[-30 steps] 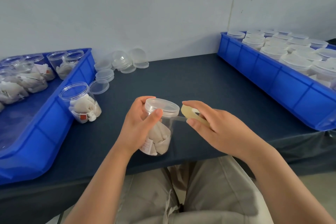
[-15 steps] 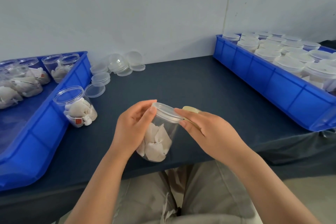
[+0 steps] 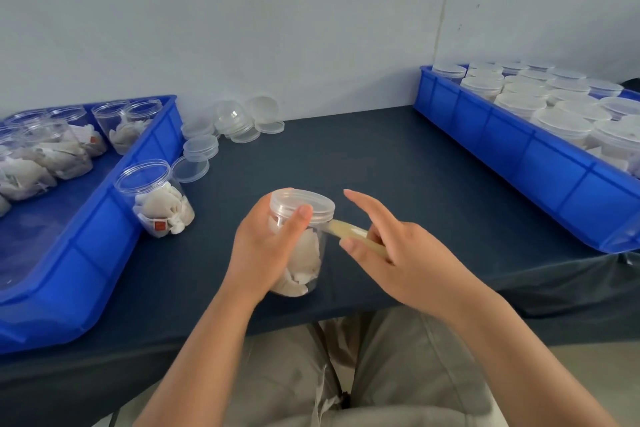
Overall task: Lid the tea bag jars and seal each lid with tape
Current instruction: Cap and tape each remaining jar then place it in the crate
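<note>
A clear jar of tea bags [image 3: 304, 253] with its clear lid [image 3: 302, 205] on stands upright near the table's front edge. My left hand [image 3: 266, 246] grips the jar, thumb on the lid's rim. A yellowish roll of tape [image 3: 356, 236] sits in my right hand [image 3: 391, 253], just right of the jar; a strip of tape runs from the roll to the lid's right side. The forefinger of that hand is stretched out above the roll; the other fingers curl round it.
An open jar of tea bags [image 3: 156, 198] stands by the left blue tray [image 3: 76, 253], which holds several unlidded jars. Loose lids [image 3: 228, 128] lie at the back. The right blue tray [image 3: 526, 163] holds several lidded jars. The dark table [image 3: 381, 156] lies between.
The jar was tilted half a second ago and now stands upright. My right hand has drawn away to the right, pulling tape out from the lid's side.
</note>
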`<action>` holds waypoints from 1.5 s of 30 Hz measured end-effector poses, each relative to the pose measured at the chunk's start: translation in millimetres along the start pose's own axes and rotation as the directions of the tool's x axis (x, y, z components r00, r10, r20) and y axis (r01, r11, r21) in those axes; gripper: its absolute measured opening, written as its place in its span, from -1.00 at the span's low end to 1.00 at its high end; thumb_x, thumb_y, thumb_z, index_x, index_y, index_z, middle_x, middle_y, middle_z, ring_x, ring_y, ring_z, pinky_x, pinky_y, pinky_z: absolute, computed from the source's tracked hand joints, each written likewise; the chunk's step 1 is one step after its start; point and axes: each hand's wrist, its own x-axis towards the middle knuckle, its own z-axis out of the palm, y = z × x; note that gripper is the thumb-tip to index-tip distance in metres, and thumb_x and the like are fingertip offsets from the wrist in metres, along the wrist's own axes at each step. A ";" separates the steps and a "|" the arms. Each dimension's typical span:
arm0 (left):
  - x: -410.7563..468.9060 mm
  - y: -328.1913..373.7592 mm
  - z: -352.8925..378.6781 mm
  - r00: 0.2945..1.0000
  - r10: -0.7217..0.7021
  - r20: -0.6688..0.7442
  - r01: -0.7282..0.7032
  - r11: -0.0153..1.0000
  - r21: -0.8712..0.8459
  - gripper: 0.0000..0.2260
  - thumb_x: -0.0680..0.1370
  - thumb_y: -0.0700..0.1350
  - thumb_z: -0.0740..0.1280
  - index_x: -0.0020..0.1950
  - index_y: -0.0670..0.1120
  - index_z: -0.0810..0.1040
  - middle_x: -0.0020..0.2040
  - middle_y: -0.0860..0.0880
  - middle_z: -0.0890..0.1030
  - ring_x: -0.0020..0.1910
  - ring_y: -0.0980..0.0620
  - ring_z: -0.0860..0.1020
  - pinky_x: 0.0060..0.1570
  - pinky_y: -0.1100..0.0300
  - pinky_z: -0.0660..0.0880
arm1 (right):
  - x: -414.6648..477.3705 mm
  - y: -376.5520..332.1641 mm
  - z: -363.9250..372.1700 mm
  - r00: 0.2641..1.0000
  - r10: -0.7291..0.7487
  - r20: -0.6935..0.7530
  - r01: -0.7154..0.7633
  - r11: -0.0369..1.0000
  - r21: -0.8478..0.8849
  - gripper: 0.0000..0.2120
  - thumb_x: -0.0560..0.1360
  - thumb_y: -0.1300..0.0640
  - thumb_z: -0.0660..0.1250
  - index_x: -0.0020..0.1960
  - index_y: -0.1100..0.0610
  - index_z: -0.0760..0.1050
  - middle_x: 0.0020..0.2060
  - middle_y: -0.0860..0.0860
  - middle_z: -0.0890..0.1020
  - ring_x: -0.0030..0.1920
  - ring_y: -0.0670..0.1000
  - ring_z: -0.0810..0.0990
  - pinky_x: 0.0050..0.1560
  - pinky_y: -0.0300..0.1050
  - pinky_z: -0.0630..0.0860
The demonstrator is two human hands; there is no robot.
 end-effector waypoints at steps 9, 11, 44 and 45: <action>15.0 -17.0 -13.8 0.957 0.119 0.264 -0.040 0.957 -0.287 -0.55 0.56 0.44 0.32 0.28 0.21 0.69 0.25 0.01 0.72 0.28 0.00 0.67 0.19 0.22 0.58 | 8.7 20.0 -8.5 1.000 -0.006 0.021 0.007 0.999 -0.054 -0.46 0.58 -0.47 -0.04 0.55 -0.50 0.08 -0.23 -0.28 0.49 -0.12 -0.36 0.49 -0.19 -0.28 0.36; 14.9 -19.9 -11.6 0.923 0.083 0.375 0.044 0.947 -0.318 -0.50 0.55 0.47 0.31 0.28 0.18 0.71 0.24 -0.01 0.73 0.26 -0.01 0.68 0.17 0.17 0.60 | 8.3 18.1 -7.2 0.999 -0.016 0.032 0.018 0.999 -0.051 -0.46 0.57 -0.48 -0.06 0.55 -0.52 0.08 -0.20 -0.27 0.53 -0.09 -0.30 0.53 -0.16 -0.27 0.41; 5.9 -13.2 -10.9 0.996 0.063 0.055 -0.060 0.996 -0.062 -0.36 0.39 0.34 0.41 0.43 0.20 0.45 0.23 0.37 0.57 0.24 0.31 0.57 0.07 0.48 0.50 | 3.3 -0.6 0.3 0.999 -0.023 0.049 0.025 0.999 -0.031 -0.49 0.63 -0.47 -0.05 0.55 -0.47 0.05 -0.05 -0.48 0.56 -0.10 -0.26 0.57 -0.10 -0.16 0.47; 7.2 -15.8 -11.9 0.994 0.071 0.083 -0.062 0.992 -0.106 -0.37 0.40 0.36 0.43 0.42 0.17 0.46 0.22 0.36 0.59 0.23 0.28 0.59 0.08 0.45 0.51 | 4.6 1.7 -0.3 0.998 -0.014 0.060 0.015 1.000 -0.024 -0.48 0.62 -0.49 -0.04 0.55 -0.48 0.04 -0.14 -0.50 0.52 -0.17 -0.29 0.53 -0.16 -0.20 0.41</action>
